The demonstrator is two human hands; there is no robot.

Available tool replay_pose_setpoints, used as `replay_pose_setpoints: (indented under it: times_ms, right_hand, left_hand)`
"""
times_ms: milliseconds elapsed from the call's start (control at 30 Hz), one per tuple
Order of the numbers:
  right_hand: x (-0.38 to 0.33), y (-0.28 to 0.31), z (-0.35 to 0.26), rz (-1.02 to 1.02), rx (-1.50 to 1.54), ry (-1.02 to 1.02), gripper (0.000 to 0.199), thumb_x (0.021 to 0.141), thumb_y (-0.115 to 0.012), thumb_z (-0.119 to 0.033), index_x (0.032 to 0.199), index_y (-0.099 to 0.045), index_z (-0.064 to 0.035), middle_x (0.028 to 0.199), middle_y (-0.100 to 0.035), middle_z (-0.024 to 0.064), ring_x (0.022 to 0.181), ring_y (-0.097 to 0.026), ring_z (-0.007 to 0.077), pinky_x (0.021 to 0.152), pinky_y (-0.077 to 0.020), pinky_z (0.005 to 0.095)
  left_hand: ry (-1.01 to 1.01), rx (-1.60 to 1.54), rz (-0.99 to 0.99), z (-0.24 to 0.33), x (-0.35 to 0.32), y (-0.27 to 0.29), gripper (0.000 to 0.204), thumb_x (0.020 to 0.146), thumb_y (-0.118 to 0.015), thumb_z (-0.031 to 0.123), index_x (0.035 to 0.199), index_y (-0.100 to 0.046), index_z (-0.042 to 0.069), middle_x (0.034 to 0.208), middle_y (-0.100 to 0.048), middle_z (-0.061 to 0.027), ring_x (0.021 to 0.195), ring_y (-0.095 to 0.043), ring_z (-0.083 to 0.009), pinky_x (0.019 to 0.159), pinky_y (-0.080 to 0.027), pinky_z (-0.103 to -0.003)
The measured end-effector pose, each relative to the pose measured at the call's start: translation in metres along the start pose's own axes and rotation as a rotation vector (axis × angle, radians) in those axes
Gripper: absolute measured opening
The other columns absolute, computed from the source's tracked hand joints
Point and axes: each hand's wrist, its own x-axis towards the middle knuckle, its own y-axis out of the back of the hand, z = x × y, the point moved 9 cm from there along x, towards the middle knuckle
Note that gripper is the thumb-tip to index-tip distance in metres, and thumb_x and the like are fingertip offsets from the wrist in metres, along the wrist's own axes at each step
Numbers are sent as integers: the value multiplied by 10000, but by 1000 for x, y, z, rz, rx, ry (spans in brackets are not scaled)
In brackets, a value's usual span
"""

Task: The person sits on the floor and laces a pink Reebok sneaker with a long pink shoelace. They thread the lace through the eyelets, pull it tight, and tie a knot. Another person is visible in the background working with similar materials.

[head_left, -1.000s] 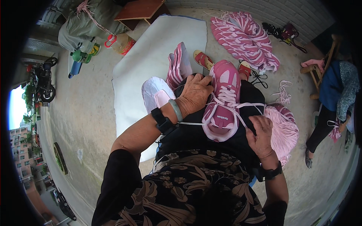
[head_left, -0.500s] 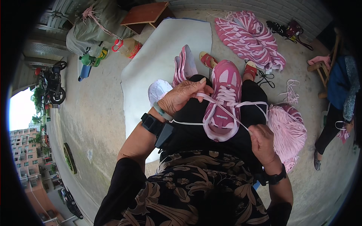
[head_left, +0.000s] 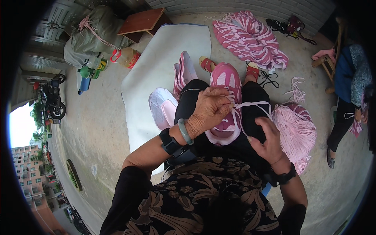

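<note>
A pink sneaker (head_left: pixel 226 76) rests on my lap between my knees, its toe pointing away from me. Over its lacing, my left hand (head_left: pixel 211 109) is closed in a pinch on a pale pink shoelace (head_left: pixel 254 103) and covers part of the tongue. One loop of the lace arcs from the shoe toward the right knee. My right hand (head_left: pixel 269 143) is beside the heel, thumb and fingers apart; a strand of lace runs down close to its thumb tip. Left of my knee, several pink and white shoe pieces (head_left: pixel 184 72) stand on the pale sheet (head_left: pixel 141 86).
Bundled pink shoe pieces (head_left: pixel 250 39) lie beyond my feet. A bunch of pale pink laces (head_left: pixel 295 127) is by my right leg. Bottles (head_left: pixel 127 58), a low wooden stool (head_left: pixel 141 21) and a large sack (head_left: pixel 92 33) stand at far left. Another person (head_left: pixel 350 94) sits at right.
My left hand has moved right and down onto the lacing. My right hand has opened and let go of the taut lace, which now hangs slack in a loop.
</note>
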Motion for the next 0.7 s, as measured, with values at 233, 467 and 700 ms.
replay_pose_setpoints:
  times_ms: [233,467,700]
  right_hand:
    - [42,-59,-3,-87,-218,-106,627,630,-736,-239,1120,-455,33,1040,-537,192,935,-564,336,779,-477,371]
    - [30,-63,0,39,-184,-78,478,684,-630,-111,1103,-469,56,960,-552,200,882,-582,346,755,-492,374]
    - [26,-62,22,66,7,-143,404,691,-528,-13,1093,-529,16,939,-590,193,826,-596,350,730,-497,381]
  left_hand:
    - [106,170,98,-7,-4,-14,131,727,-658,114,835,-668,40,1041,-589,-106,1025,-506,-298,867,-374,-400]
    - [74,186,30,-15,-8,-22,107,683,-659,83,775,-662,29,1087,-565,-156,1067,-473,-353,899,-381,-423]
    - [86,283,-49,-9,-10,-29,182,603,-681,92,773,-655,34,1192,-506,-165,1110,-448,-359,923,-372,-428]
